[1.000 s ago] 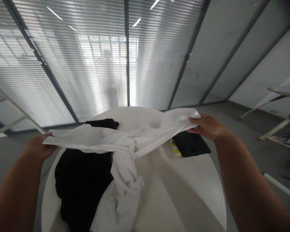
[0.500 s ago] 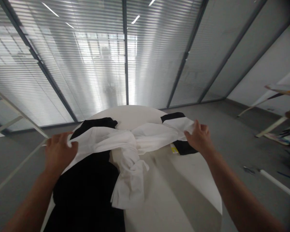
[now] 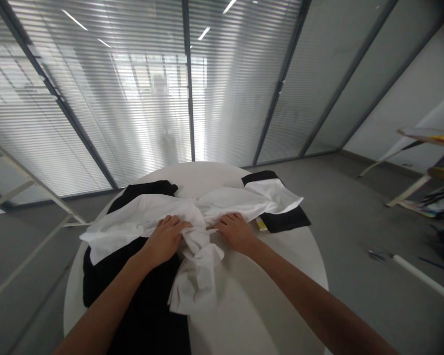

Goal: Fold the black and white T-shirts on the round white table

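A knotted white cloth lies across the round white table, with wings spread to both sides and a tail hanging toward me from the knot. Just left of the knot, my left hand is closed on the fabric, its thumb side against the folds. On the other side my right hand pinches cloth close to the knot, its fingertips partly hidden. Beneath the white cloth on the left is a large black cloth. A black piece with a yellow label lies under the right wing.
Beyond the table is a glass partition with blinds. To the left a pale metal frame stands on the grey floor. At the right are a desk leg, a white tube and a small metal object on the floor.
Both hands have let go of the outer ends of the white cloth and moved inward to the knot. The wing ends now lie loose, spread over the black pieces.
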`<action>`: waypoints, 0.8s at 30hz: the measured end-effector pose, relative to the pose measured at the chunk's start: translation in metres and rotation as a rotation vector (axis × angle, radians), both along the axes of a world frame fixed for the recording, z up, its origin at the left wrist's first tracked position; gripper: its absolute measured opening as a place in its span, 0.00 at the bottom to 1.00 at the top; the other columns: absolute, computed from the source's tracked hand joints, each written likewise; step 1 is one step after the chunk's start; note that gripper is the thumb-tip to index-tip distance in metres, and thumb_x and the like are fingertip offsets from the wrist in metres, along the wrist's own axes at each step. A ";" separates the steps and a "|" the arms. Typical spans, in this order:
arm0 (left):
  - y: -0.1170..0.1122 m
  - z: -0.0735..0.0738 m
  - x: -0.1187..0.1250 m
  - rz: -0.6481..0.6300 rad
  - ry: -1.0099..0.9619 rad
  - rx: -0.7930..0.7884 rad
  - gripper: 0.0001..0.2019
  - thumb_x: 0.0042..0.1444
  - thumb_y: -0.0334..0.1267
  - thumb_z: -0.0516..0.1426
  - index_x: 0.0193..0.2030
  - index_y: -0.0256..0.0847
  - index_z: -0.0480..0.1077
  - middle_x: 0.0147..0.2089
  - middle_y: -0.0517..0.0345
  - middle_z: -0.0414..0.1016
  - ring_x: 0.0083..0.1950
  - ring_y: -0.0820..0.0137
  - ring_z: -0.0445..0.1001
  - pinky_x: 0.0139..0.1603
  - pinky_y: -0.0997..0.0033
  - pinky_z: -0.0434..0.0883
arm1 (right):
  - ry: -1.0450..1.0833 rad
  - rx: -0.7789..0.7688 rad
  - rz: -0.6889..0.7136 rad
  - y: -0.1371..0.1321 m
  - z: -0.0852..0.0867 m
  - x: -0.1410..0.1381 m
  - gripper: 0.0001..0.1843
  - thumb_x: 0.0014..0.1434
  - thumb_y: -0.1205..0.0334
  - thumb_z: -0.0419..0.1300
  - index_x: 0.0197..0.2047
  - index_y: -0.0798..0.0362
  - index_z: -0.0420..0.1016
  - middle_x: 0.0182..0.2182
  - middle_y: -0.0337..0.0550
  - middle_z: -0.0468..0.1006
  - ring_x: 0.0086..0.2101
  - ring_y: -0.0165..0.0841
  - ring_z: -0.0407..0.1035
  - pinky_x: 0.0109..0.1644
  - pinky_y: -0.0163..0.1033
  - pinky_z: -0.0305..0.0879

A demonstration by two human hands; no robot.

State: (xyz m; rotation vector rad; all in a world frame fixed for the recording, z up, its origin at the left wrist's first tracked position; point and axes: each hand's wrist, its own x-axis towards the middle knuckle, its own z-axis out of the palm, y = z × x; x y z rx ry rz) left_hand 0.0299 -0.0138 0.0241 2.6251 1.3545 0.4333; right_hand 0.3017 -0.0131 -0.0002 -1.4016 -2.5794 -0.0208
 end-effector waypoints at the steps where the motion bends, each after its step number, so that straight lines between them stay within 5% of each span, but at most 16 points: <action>1: -0.001 0.006 -0.007 -0.017 -0.040 -0.043 0.21 0.55 0.25 0.49 0.51 0.47 0.73 0.45 0.53 0.71 0.50 0.62 0.65 0.55 0.57 0.63 | 0.044 -0.020 0.033 0.002 0.004 0.006 0.12 0.65 0.63 0.52 0.46 0.48 0.76 0.43 0.47 0.75 0.46 0.40 0.66 0.53 0.48 0.55; 6: -0.010 0.045 -0.049 -0.071 -0.266 -0.315 0.10 0.58 0.34 0.51 0.38 0.44 0.74 0.39 0.57 0.71 0.44 0.67 0.68 0.49 0.66 0.67 | 0.493 -0.220 0.191 0.001 0.044 0.051 0.15 0.68 0.59 0.49 0.45 0.51 0.76 0.41 0.47 0.75 0.42 0.34 0.68 0.49 0.41 0.62; 9: -0.014 0.060 -0.087 -0.058 -0.354 -0.364 0.08 0.57 0.37 0.54 0.29 0.41 0.70 0.34 0.58 0.69 0.38 0.69 0.69 0.46 0.68 0.67 | 0.646 -0.387 0.159 -0.005 0.067 0.086 0.13 0.64 0.54 0.55 0.41 0.53 0.77 0.37 0.45 0.75 0.39 0.34 0.70 0.47 0.40 0.64; 15: -0.024 0.057 -0.143 0.015 -0.199 -0.398 0.09 0.52 0.36 0.53 0.21 0.41 0.65 0.34 0.54 0.72 0.39 0.65 0.70 0.43 0.67 0.69 | 0.602 -0.562 -0.073 -0.018 0.079 0.138 0.10 0.54 0.59 0.58 0.35 0.53 0.77 0.37 0.46 0.77 0.42 0.40 0.70 0.50 0.45 0.64; 19: -0.051 0.045 -0.121 0.101 -0.005 -0.145 0.05 0.47 0.32 0.53 0.29 0.43 0.70 0.41 0.55 0.73 0.46 0.62 0.70 0.51 0.63 0.67 | 0.284 -0.324 -0.102 -0.034 0.070 0.116 0.20 0.46 0.72 0.53 0.41 0.51 0.76 0.44 0.46 0.76 0.49 0.41 0.66 0.58 0.48 0.57; 22: -0.080 0.034 -0.078 -0.046 0.046 -0.132 0.13 0.54 0.36 0.54 0.46 0.49 0.72 0.52 0.55 0.70 0.56 0.62 0.66 0.60 0.58 0.61 | 0.146 -0.244 0.015 -0.049 0.064 0.076 0.23 0.46 0.74 0.53 0.45 0.49 0.75 0.46 0.45 0.74 0.51 0.40 0.64 0.59 0.50 0.52; 24: -0.096 0.025 -0.049 -0.118 0.089 -0.182 0.16 0.53 0.44 0.59 0.49 0.53 0.72 0.51 0.55 0.70 0.56 0.60 0.65 0.63 0.52 0.57 | 0.094 -0.257 0.096 -0.059 0.059 0.049 0.15 0.53 0.68 0.56 0.44 0.47 0.75 0.43 0.44 0.75 0.47 0.40 0.65 0.56 0.49 0.54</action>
